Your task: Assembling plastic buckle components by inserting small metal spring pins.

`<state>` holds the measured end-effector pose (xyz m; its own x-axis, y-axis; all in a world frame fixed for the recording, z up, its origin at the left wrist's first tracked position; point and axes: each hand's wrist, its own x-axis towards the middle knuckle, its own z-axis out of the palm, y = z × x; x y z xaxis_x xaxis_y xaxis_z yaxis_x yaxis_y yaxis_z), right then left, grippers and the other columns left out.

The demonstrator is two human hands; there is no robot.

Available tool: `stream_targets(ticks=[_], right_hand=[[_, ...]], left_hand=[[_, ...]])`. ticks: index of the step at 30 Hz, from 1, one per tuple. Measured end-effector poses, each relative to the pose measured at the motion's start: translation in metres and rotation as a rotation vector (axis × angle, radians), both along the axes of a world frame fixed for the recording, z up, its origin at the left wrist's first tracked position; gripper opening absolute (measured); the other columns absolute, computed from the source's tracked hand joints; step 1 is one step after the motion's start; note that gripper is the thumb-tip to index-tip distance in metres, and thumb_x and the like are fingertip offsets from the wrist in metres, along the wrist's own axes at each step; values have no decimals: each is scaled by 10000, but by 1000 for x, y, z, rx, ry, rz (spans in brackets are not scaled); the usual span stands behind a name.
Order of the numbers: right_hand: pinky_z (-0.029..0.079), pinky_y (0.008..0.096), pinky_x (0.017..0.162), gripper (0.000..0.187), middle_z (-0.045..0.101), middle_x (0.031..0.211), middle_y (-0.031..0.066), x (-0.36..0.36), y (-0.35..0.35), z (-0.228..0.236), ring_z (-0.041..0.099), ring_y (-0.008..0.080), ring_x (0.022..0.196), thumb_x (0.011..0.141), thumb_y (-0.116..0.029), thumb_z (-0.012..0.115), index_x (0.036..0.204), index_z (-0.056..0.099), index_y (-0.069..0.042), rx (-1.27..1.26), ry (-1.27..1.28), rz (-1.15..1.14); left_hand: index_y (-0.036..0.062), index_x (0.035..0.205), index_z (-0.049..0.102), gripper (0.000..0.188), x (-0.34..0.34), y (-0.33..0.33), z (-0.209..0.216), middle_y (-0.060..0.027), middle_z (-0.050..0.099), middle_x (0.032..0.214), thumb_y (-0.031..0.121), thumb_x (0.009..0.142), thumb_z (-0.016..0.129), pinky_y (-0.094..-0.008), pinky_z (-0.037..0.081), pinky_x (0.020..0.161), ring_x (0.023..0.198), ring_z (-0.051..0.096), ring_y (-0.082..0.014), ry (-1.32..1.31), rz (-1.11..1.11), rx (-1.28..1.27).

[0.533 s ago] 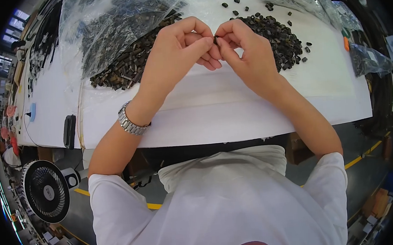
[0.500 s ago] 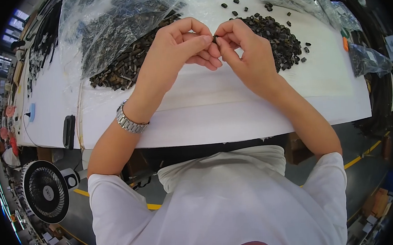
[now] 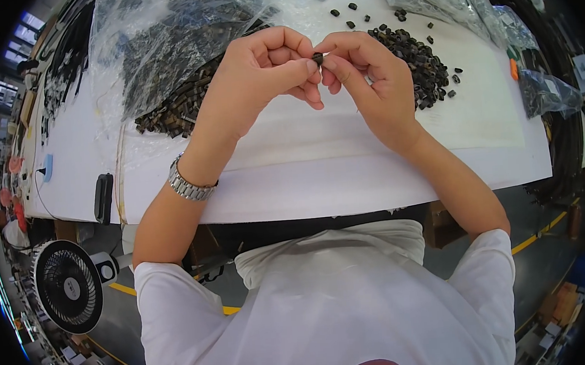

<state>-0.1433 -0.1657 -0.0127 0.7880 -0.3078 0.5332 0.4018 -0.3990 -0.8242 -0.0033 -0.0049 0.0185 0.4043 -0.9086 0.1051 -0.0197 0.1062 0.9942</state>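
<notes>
Black piece (image 3: 318, 58) was pinched by left hand (image 3: 255, 70) and right hand (image 3: 381, 68), both nearly closed | unreleased | brown heap (image 3: 180, 109), ten o'clock; dark heap (image 3: 422, 67), two o'clock: finished share was unclear

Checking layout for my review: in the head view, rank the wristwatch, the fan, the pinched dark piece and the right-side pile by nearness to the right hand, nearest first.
From the right hand:
1. Pinched dark piece, at its left side.
2. Right-side pile, to its right.
3. Wristwatch, lower left.
4. Fan, far lower left.
</notes>
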Motion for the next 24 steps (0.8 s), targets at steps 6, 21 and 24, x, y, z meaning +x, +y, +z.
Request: stream_targets(ticks=[6,21,24], right_hand=[[594,291,695,159,793,946,103,4,7,0,773,172,833,983,-67,719,1132,751,-19,-221,-80,-130],[622,273,852,186,804,963,111,-5,-3,16,793,145,929,988,-72,690,1112,757,50,7,239,88],[622,266,815,175,805,939,100,-2,4,13,792,138,894,979,-93,706,1072,757,46,25,238,14]], left_hand=[[-42,1039,648,111,-17,1,2,-63,725,882,3,943,681,-266,624,706,768,739,-110,-353,267,6],[-29,1013,655,78,-9,4,5,-40,685,838,7,946,639,-231,546,624,669,657,-79,-405,144,82],[-24,1001,666,72,-18,1,0,-36,697,826,41,974,671,-220,540,629,676,667,-77,-362,252,-25]])
